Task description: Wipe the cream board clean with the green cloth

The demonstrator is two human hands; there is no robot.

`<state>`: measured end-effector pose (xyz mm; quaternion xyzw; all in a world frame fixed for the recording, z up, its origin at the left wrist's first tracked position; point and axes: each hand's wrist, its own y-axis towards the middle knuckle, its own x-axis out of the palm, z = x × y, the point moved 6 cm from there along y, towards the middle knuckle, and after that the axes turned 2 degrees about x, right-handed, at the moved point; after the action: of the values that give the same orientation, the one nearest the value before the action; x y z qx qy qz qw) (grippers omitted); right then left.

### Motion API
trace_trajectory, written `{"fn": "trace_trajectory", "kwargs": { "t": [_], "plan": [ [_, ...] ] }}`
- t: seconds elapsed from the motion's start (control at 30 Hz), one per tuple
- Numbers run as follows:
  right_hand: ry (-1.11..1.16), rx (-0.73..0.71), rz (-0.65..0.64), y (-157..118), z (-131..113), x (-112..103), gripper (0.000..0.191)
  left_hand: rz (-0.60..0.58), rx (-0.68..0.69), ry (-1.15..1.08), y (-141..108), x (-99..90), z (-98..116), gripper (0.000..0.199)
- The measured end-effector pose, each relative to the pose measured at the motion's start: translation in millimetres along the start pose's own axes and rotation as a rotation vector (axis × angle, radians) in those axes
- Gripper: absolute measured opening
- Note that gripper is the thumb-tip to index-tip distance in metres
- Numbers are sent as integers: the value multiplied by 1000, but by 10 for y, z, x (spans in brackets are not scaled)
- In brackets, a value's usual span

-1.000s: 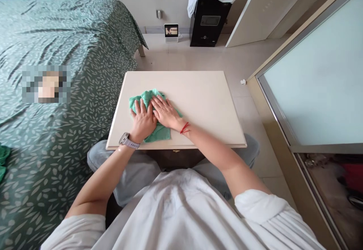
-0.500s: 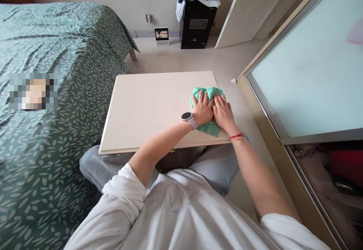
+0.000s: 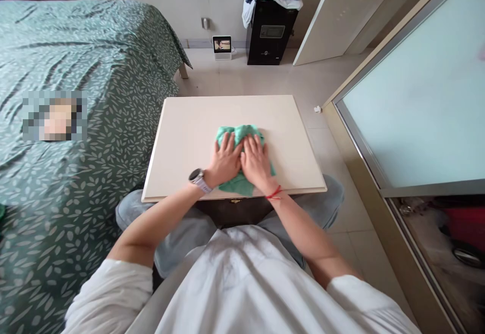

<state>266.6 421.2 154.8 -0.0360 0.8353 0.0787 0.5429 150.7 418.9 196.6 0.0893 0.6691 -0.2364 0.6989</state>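
A green cloth (image 3: 239, 186) lies bunched on the pale tabletop (image 3: 189, 127), a little in front of its middle. My left hand (image 3: 223, 159) presses flat on the cloth's left part, fingers stretched out and slightly spread. Beside it, my right hand (image 3: 256, 162) lies flat on the right part, its fingers also extended. The two thumbs nearly meet over the cloth. A watch sits on my left wrist and a red string on my right one. The patch of cloth under both palms is hidden.
To the left stands a bed with a green leaf-patterned cover (image 3: 113, 81). A black cabinet (image 3: 271, 36) topped with folded jeans and a small screen (image 3: 222, 46) stand by the wall. A sliding frosted panel (image 3: 417, 86) runs along the right. My knees flank the table's front edge.
Both hands and the cloth have slid left together, from the table's right end to near its middle. The hands stay flat on the cloth. The view has shifted slightly.
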Motion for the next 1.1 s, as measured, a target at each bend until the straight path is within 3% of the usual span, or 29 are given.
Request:
{"fn": "trace_trajectory", "kwargs": {
  "t": [0.13, 0.23, 0.33, 0.47, 0.57, 0.67, 0.9, 1.1],
  "plan": [
    [50, -217, -93, 268, -996, 363, 69, 31, -293, 16, -602, 46, -810, 73],
    [52, -367, -158, 316, -1638, 570, 68, 123, -467, -35, -1068, 69, -1214, 73],
    [46, -484, -188, 254, -2010, 651, 68, 144, -625, -80, -1423, 145, -1399, 75],
    [-16, -558, -269, 130, -2034, 631, 70, 138, -694, -51, -1546, 201, -1314, 74],
    [5, -544, -254, 86, -1774, 510, 70, 101, -654, -8, -1380, 191, -1091, 75],
    [28, -468, -219, 78, -1317, 355, 70, 49, -558, -16, -1045, 181, -772, 77],
    [-15, -179, -120, -61, 184, -155, 72, 101, -127, -125, -38, 68, 318, 79],
    [-144, 102, 57, -573, 1437, -553, 74, -35, 187, -62, 512, 52, 1381, 76]
  ]
}}
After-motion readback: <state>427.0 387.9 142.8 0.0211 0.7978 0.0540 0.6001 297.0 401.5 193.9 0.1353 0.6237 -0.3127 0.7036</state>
